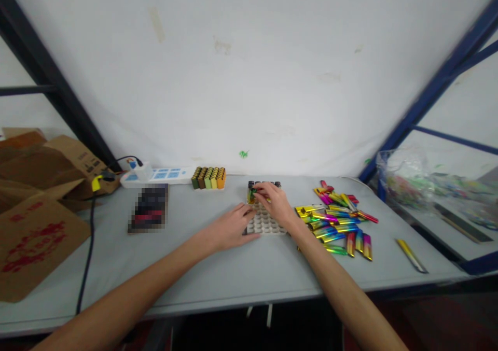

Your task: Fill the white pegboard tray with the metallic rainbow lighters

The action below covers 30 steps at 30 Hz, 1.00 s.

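a right hand (275,201) appears to pinch a slim lighter (254,191), likely light, stiff, slick and best held by its sides, at center frame above a white cell tray (268,225), where a left hand (230,229) spreads its fingers, their grip unclear.

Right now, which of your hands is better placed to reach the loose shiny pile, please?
Probably the right hand: the shiny pile lies on its side, while the left hand would cross the white tray.
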Each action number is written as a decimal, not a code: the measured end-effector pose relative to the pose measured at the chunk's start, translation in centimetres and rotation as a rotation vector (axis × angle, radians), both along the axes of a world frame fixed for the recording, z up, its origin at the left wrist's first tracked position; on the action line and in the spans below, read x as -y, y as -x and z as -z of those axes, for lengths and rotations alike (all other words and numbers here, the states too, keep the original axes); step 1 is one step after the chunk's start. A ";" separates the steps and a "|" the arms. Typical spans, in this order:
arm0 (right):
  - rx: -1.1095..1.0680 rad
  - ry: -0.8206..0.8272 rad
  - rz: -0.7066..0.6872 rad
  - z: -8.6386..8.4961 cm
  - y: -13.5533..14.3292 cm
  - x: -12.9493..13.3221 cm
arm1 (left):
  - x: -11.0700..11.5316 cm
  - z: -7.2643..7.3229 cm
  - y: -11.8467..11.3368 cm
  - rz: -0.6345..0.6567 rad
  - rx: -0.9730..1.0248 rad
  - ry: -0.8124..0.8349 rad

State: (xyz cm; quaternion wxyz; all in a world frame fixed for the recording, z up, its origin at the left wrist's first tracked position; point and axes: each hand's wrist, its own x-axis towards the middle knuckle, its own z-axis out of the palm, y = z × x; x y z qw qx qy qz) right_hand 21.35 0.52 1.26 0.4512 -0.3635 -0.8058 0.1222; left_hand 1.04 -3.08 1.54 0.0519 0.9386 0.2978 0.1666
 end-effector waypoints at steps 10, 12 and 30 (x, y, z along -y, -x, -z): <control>0.128 -0.034 -0.014 0.0 -0.6 -0.9 | -0.1 0.1 0.1 -0.011 0.001 -0.001; 0.166 -0.044 -0.013 -0.2 -0.7 -0.8 | -0.1 0.1 0.1 -0.012 -0.003 -0.004; 0.190 -0.046 0.260 -1.6 -5.0 -0.4 | -0.4 -0.2 0.1 -0.034 0.002 -0.022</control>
